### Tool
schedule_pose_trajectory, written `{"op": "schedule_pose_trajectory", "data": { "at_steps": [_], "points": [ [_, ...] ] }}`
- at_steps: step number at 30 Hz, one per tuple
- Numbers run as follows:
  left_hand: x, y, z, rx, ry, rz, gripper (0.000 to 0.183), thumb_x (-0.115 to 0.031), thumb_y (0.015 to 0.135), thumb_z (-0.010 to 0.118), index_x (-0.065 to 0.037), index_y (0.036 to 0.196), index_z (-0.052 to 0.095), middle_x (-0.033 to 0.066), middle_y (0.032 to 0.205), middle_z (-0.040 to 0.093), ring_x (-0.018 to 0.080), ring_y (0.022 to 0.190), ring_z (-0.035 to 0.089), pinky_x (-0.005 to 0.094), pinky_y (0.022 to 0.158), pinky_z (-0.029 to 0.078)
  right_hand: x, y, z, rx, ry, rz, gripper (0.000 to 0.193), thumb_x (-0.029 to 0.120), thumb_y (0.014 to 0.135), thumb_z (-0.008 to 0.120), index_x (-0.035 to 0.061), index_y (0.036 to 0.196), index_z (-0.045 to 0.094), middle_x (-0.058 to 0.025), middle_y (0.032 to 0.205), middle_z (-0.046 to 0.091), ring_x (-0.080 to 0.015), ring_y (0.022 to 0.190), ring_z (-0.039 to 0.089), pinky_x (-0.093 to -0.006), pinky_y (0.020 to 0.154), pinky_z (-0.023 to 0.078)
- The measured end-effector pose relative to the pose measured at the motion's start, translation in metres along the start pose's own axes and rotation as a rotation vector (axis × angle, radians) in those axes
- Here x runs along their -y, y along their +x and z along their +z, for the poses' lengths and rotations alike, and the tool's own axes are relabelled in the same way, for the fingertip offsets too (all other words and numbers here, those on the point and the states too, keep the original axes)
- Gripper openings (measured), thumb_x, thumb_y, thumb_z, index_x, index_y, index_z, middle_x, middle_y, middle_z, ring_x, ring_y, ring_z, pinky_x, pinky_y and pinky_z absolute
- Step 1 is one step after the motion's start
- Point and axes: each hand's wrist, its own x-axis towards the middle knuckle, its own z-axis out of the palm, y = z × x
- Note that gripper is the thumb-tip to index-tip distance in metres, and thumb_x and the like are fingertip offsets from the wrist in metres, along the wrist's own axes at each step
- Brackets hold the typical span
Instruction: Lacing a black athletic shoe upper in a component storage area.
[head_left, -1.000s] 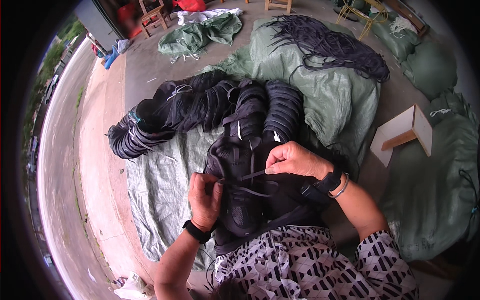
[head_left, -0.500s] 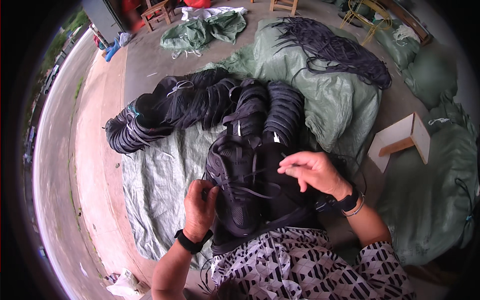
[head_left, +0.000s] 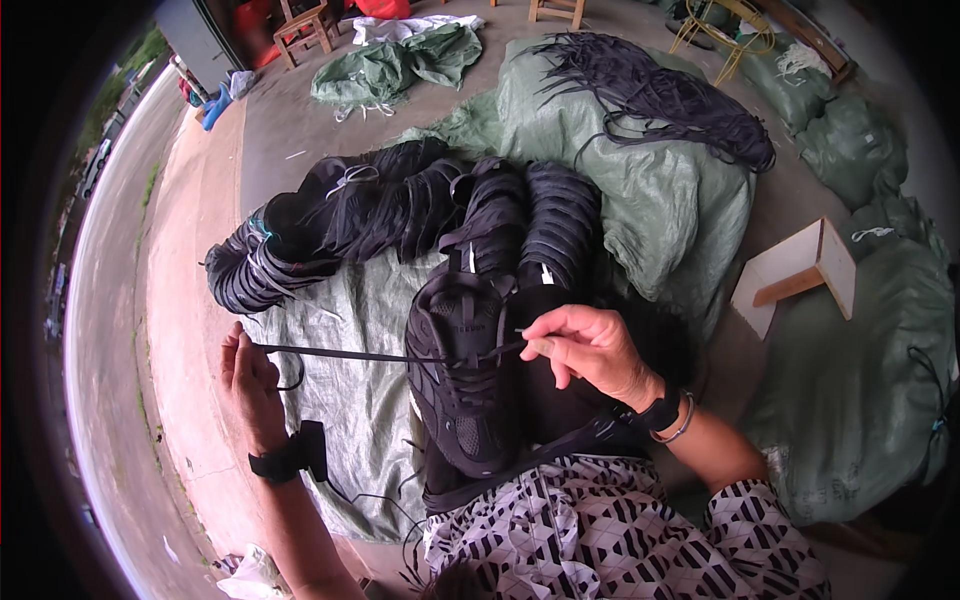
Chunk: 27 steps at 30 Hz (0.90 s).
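Note:
A black sneaker upper [head_left: 462,375] lies on my lap, toe toward me, with a black lace threaded through its eyelets. My left hand [head_left: 252,385] is out to the left, pinching one length of the shoelace [head_left: 345,354], which runs taut to the shoe; a short end curls below the fingers. Just right of the shoe, my right hand [head_left: 585,350] pinches the other end of the lace between thumb and finger. Beyond the shoe, nested rows of black shoe uppers [head_left: 562,220] stretch away and bend off to the left.
A heap of loose black laces [head_left: 660,100] rests on a green woven sack [head_left: 690,215] at the far right. A small wooden stand [head_left: 800,275] and full green sacks [head_left: 860,390] are on the right. Another green sheet [head_left: 400,68] and a wooden chair [head_left: 305,30] are farther back.
My left hand has gone from beside the shoe far out to the left, drawing the lace straight. My right hand has shifted slightly left, and the loose lace loop over the shoe is gone.

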Motion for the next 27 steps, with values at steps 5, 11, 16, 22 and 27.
{"op": "schedule_pose_trajectory", "data": {
  "at_steps": [5, 11, 16, 22, 27],
  "points": [
    [0.007, -0.016, -0.005, 0.087, 0.141, 0.075, 0.017, -0.017, 0.096, 0.050, -0.007, 0.108, 0.056, -0.0093, 0.059, 0.033, -0.0003, 0.047, 0.023, 0.0184, 0.042, 0.017, -0.007, 0.006, 0.017, -0.028, -0.862, -0.362, 0.028, 0.009, 0.080, 0.066, 0.0047, 0.104, 0.052, -0.0131, 0.092, 0.062, -0.0328, 0.078, 0.063, -0.0358, 0.063, 0.053],
    [0.025, -0.019, -0.017, 0.076, 0.240, 0.039, 0.016, -0.015, 0.095, 0.051, -0.008, 0.108, 0.056, -0.0100, 0.061, 0.036, -0.0016, 0.049, 0.026, 0.0169, 0.043, 0.018, -0.006, 0.004, 0.028, 0.196, -0.722, -0.225, 0.013, 0.011, 0.081, 0.065, 0.0036, 0.082, 0.054, -0.0131, 0.078, 0.063, -0.0304, 0.067, 0.063, -0.0327, 0.055, 0.048],
    [0.064, -0.014, -0.027, 0.183, 0.522, -0.045, 0.014, -0.011, 0.094, 0.049, -0.004, 0.103, 0.058, -0.0052, 0.063, 0.044, 0.0025, 0.053, 0.037, 0.0199, 0.047, 0.031, -0.009, 0.007, -0.002, 0.186, -0.200, 0.336, 0.014, 0.012, 0.087, 0.061, -0.0003, 0.082, 0.060, -0.0003, 0.064, 0.058, -0.0029, 0.056, 0.051, -0.0213, 0.049, 0.040],
    [0.073, -0.036, -0.001, 0.413, 0.930, 0.254, 0.025, -0.008, 0.092, 0.047, -0.004, 0.115, 0.056, 0.0104, 0.081, 0.066, 0.0198, 0.075, 0.061, 0.0300, 0.072, 0.047, -0.005, -0.010, -0.063, -0.299, -0.764, 0.187, 0.008, 0.006, 0.086, 0.057, 0.0001, 0.084, 0.061, -0.0068, 0.067, 0.064, -0.0151, 0.061, 0.063, -0.0291, 0.055, 0.048],
    [0.046, -0.067, 0.058, 0.484, 0.612, 0.321, 0.047, 0.001, 0.093, 0.040, -0.005, 0.138, 0.031, 0.0100, 0.093, 0.067, 0.0154, 0.079, 0.061, 0.0279, 0.077, 0.047, -0.006, -0.003, -0.046, -0.309, -0.833, -0.229, 0.036, -0.001, 0.088, 0.047, 0.0067, 0.124, 0.046, -0.0138, 0.085, 0.068, -0.0285, 0.075, 0.067, -0.0352, 0.066, 0.053]
  ]
}}
